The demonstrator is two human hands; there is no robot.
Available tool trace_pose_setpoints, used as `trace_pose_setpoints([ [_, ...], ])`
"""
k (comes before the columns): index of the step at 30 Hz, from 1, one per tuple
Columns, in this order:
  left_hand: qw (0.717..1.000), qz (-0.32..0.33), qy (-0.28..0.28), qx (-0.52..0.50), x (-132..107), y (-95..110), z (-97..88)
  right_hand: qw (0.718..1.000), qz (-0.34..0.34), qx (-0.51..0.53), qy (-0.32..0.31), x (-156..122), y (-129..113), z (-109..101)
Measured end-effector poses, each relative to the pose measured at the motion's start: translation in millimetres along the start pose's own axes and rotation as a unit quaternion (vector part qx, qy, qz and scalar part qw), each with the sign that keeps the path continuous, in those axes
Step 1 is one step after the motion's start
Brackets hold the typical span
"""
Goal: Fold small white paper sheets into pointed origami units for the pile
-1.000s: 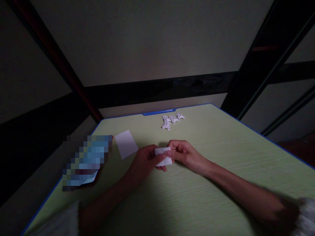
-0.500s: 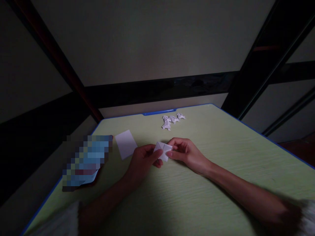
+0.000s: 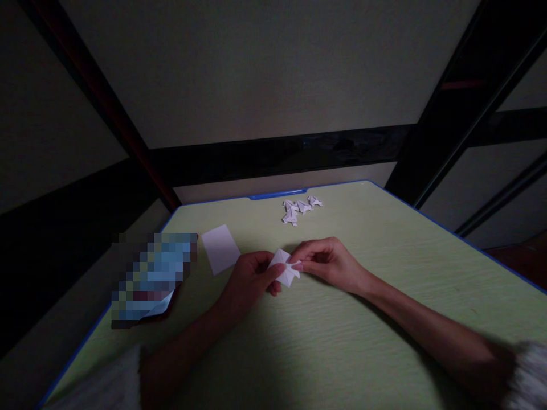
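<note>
Above the middle of the table, a small folded white paper (image 3: 280, 257) is pinched between both hands. My left hand (image 3: 252, 277) grips its left side, with the thumb lying on top and the fingers beneath. At the paper's right corner, my right hand (image 3: 327, 261) pinches a lifted flap between thumb and forefinger. Crease lines show on the paper's face. Part of the paper is covered by the left thumb and the right fingertips.
Several small folded paper figures (image 3: 290, 216) lie grouped toward the table's far edge. A white paper sheet (image 3: 221, 249) lies left of my hands, beside a blurred-out blue object (image 3: 158, 279) with a dark red edge. The pale green table (image 3: 384, 319) has a blue rim.
The folded paper has turned in my hands. A flap at its right corner is now pulled up by my right fingers, which have moved slightly to the right.
</note>
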State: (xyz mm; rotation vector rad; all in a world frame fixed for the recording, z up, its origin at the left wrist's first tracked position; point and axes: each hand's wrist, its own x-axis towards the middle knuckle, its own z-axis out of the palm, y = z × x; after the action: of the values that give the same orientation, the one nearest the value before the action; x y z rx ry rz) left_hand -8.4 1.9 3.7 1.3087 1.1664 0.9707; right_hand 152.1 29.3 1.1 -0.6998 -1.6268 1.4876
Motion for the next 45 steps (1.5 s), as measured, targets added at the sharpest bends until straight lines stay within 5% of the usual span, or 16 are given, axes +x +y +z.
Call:
trace_pose_setpoints([
  [20, 0.999, -0.006, -0.012, 0.037, 2.1, -2.7, 1.2, 0.998, 0.046, -0.034, 0.04, 2.1, -0.8, 2.7],
  [45, 0.997, -0.023, -0.064, 0.032, 1.8, 0.6, -2.2, 0.999, 0.042, -0.016, 0.01, 0.7, 0.1, 1.1],
])
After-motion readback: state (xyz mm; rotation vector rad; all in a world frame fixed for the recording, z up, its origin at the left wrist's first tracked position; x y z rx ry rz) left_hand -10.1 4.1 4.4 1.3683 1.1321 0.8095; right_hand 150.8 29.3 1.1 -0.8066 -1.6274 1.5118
